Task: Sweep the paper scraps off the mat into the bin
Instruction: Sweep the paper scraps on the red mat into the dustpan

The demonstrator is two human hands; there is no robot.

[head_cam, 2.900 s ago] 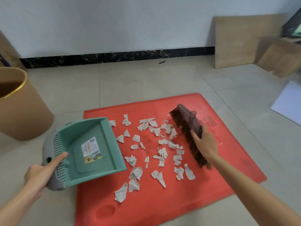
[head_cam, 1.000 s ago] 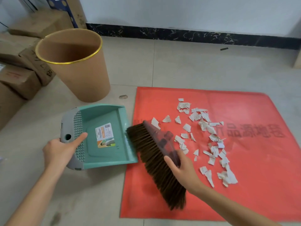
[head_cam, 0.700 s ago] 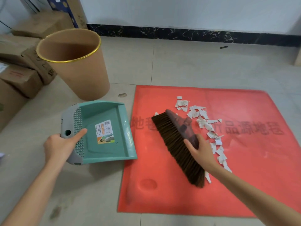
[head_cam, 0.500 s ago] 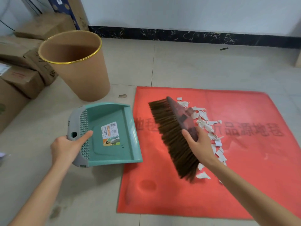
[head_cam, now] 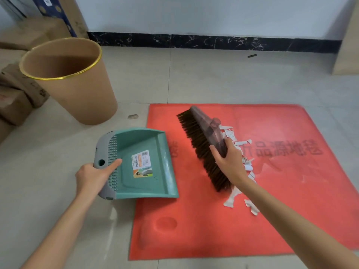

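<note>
From my head camera, the main risk I see is a missed stroke. The paper scraps (head_cam: 237, 143) lie on the far side of the brush (head_cam: 202, 144) from the dustpan (head_cam: 143, 166), bunched against its back and under my right hand (head_cam: 230, 162). If I pull toward the pan from here, I judge the bristles meet bare mat (head_cam: 272, 220) and leave the heap behind. A few loose scraps near my right forearm lie clear of the brush's lower end and could easily be passed over. The pan's front lip sits over the mat's left edge; I cannot tell whether it lies flat, and any gap there would let thin paper slide under. A quick sweep could also flick light scraps onto the floor (head_cam: 213, 80).

My right hand is wrapped round the brush's back near its lower end, gripping it. My left hand (head_cam: 91, 175) holds the pan's grey rear rim, fingers curled behind it and thumb stretched along the ribbed strip. The scraps touch the brush beside my right hand and are well apart from my left. The bin (head_cam: 77, 98) stands on the floor beyond the pan, apart from both hands and from the scraps.
</note>
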